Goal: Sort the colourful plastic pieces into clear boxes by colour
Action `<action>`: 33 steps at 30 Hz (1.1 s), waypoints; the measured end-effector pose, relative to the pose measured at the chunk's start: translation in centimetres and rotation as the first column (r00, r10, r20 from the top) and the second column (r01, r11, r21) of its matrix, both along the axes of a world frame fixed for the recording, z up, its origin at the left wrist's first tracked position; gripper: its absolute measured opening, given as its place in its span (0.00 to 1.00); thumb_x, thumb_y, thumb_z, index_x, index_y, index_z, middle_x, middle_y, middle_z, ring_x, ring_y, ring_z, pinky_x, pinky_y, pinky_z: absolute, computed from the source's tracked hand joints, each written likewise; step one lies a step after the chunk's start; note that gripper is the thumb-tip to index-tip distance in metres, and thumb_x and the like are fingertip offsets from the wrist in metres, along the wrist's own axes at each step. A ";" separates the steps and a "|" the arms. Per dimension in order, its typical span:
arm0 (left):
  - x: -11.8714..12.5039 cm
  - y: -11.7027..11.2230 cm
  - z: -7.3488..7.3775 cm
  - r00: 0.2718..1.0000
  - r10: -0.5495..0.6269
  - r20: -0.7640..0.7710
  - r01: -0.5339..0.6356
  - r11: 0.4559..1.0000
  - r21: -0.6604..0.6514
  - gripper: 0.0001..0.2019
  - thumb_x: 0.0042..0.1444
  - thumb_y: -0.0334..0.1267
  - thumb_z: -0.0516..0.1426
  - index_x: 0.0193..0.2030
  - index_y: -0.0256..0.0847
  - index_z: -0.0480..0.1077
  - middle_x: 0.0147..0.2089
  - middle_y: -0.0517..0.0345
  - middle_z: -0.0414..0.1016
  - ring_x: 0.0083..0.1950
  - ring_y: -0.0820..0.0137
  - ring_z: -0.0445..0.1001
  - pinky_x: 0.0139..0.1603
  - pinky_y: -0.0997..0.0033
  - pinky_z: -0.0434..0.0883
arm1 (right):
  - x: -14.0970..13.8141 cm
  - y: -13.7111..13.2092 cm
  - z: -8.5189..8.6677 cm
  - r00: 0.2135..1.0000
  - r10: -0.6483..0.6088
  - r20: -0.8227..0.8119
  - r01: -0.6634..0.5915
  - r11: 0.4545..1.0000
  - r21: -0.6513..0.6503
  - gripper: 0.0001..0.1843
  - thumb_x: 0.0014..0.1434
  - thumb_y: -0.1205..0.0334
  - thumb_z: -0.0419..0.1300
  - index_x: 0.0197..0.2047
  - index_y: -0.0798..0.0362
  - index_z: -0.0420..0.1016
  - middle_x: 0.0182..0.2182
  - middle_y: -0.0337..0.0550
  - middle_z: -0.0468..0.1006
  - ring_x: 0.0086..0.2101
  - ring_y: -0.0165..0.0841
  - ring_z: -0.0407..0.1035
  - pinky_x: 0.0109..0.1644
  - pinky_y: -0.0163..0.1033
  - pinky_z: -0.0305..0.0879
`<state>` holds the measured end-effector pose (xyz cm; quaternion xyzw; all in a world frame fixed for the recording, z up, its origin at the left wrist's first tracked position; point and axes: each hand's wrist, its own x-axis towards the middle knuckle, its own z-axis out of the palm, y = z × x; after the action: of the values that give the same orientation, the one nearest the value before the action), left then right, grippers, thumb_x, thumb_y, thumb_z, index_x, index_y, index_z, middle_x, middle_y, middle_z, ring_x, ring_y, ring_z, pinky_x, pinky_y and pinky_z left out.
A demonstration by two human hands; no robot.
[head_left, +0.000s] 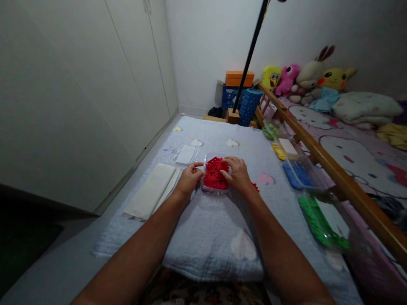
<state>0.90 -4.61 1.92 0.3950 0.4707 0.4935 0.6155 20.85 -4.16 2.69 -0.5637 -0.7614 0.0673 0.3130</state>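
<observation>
A clear plastic box [210,189] full of small red pieces [212,177] sits on a pale blue blanket [210,237] in front of me. My left hand [188,179] grips the box's left side with curled fingers. My right hand [237,173] rests on the box's right side, fingertips pressed onto the red pieces. A few red pieces [255,186] lie on the blanket just right of my right wrist.
A clear lid [185,154] and a folded white sheet [151,190] lie to the left. Clear boxes of green [318,224], blue [297,174], yellow [279,151] and light green [269,130] pieces line the right, beside a wooden bed rail [333,169]. White wardrobe doors stand left.
</observation>
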 end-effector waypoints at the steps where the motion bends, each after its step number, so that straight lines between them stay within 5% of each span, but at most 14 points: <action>1: 0.0 0.0 0.0 1.000 0.001 -0.001 -0.001 1.000 0.001 0.26 0.39 0.42 0.65 0.48 0.38 0.70 0.21 0.72 0.62 0.19 0.78 0.59 0.23 0.76 0.55 | 0.0 0.0 -0.1 1.000 -0.006 0.002 0.006 1.000 -0.002 0.15 0.60 0.64 0.63 0.51 0.50 0.79 0.56 0.53 0.78 0.55 0.48 0.68 0.61 0.56 0.62; 7: 0.0 0.0 0.0 1.000 0.006 0.001 -0.006 1.000 0.002 0.26 0.39 0.41 0.65 0.48 0.38 0.70 0.21 0.72 0.62 0.19 0.78 0.59 0.22 0.76 0.55 | 0.9 0.0 -0.4 0.999 -0.026 -0.035 0.027 1.000 0.003 0.17 0.60 0.63 0.63 0.53 0.51 0.80 0.59 0.55 0.76 0.58 0.48 0.67 0.63 0.56 0.62; 17: 0.0 -0.1 0.2 1.000 0.005 -0.006 -0.005 1.000 -0.005 0.27 0.39 0.41 0.65 0.49 0.37 0.70 0.22 0.71 0.63 0.20 0.77 0.59 0.23 0.76 0.55 | 4.9 -0.8 0.2 0.991 -0.040 -0.129 0.045 0.998 0.035 0.12 0.59 0.63 0.62 0.47 0.49 0.80 0.50 0.52 0.80 0.54 0.47 0.71 0.63 0.56 0.62; 27: 0.1 0.1 -0.2 1.000 0.006 0.020 -0.006 1.000 -0.013 0.28 0.39 0.40 0.66 0.49 0.38 0.70 0.23 0.71 0.64 0.20 0.77 0.61 0.24 0.76 0.55 | 0.7 -2.2 0.6 0.994 0.110 0.005 -0.109 0.992 -0.059 0.15 0.66 0.59 0.60 0.54 0.44 0.81 0.59 0.45 0.78 0.59 0.47 0.62 0.65 0.59 0.54; 33: 0.0 0.2 -0.4 1.000 0.003 0.020 -0.003 1.000 -0.005 0.26 0.40 0.40 0.66 0.49 0.38 0.70 0.22 0.71 0.64 0.20 0.77 0.60 0.23 0.76 0.54 | 0.3 -2.3 0.3 0.995 0.085 0.058 -0.082 0.995 -0.060 0.13 0.65 0.58 0.62 0.51 0.45 0.83 0.57 0.46 0.79 0.59 0.48 0.62 0.65 0.60 0.52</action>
<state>0.94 -4.44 1.52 0.3880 0.4664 0.4969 0.6205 21.16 -6.50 2.99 -0.5420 -0.7911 0.0853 0.2702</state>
